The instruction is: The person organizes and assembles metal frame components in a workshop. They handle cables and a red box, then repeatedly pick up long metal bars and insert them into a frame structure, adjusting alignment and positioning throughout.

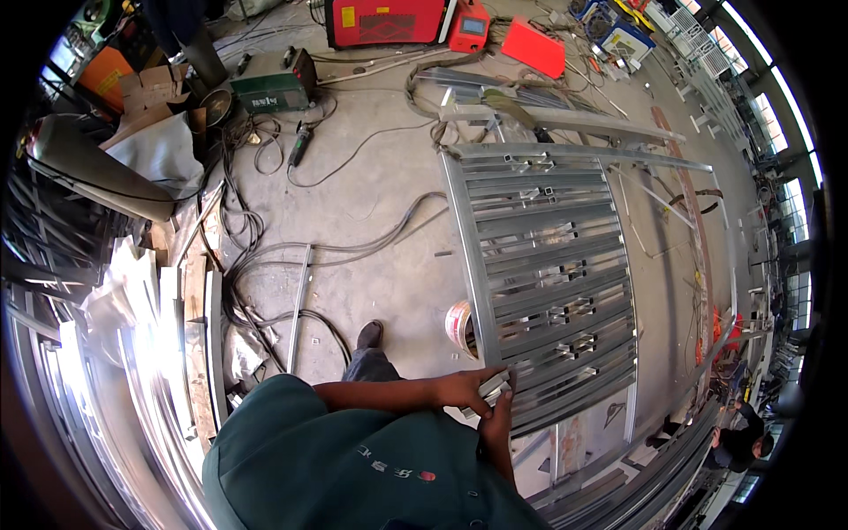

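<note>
Both hands meet in front of my body at the near left corner of a metal frame. My left hand (474,390), its arm reaching across from the left, is closed around a few short pieces of silvery square tube (495,385). My right hand (497,418) grips the same pieces from the near side, fingers partly hidden. Beside them lies the slatted metal frame (481,291), made of parallel square tubes. Several short tube offcuts (572,311) rest across its slats in small groups. A white and red bucket (458,325) stands against the frame's left side.
Cables (256,252) snake over the concrete floor (380,185) at left. A grinder-like tool (300,143) lies near a green box (276,81). Red machines (389,22) stand at the back. Long metal profiles (141,353) are stacked at left. Another person (740,439) works at far right.
</note>
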Motion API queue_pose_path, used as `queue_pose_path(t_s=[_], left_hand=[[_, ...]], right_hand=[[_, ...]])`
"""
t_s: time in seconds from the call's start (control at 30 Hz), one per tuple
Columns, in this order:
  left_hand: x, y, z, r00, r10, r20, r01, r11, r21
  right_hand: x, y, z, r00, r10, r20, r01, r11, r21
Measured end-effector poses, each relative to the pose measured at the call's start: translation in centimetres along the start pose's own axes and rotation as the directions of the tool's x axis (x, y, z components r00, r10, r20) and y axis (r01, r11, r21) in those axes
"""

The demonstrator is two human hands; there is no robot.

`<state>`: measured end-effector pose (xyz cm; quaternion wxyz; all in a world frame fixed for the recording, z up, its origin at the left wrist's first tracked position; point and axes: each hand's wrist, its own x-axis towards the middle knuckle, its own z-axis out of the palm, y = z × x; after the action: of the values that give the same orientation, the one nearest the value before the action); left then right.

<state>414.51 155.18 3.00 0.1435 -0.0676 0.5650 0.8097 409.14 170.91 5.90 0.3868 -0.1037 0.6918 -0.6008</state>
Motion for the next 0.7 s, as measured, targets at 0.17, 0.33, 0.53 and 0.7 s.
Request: queue_pose_path(t_s=[0.17,0.33,0.53,0.7], left_hand=[[-3.6,0.1,-4.6,0.99,0.134,-0.041,-0.14,0.918,-0.372],[-8.0,-5.9,-10.0,0.976,-0.091,-0.199,-0.053,0.785,-0.617],[-2.8,-16.4,-13.4,0.765,-0.534,-0.361,0.177,0.713,-0.678],[12.0,-25.7,-12.3,0.838,-0.402,-0.368,0.237,0.877,-0.419]], right_hand=[[2.4,-1.3,3.3,0.969,-0.142,0.204,0.194,0.946,-0.261],[0.3,-1.9,5.4,0.986,0.109,0.123,-0.07,0.956,-0.285],[-3.4,3.0,0.4,0.915,0.404,-0.024,-0.4,0.895,-0.2],[-5.6,2.6,-4.2,0.899,0.392,-0.197,-0.435,0.854,-0.285]])
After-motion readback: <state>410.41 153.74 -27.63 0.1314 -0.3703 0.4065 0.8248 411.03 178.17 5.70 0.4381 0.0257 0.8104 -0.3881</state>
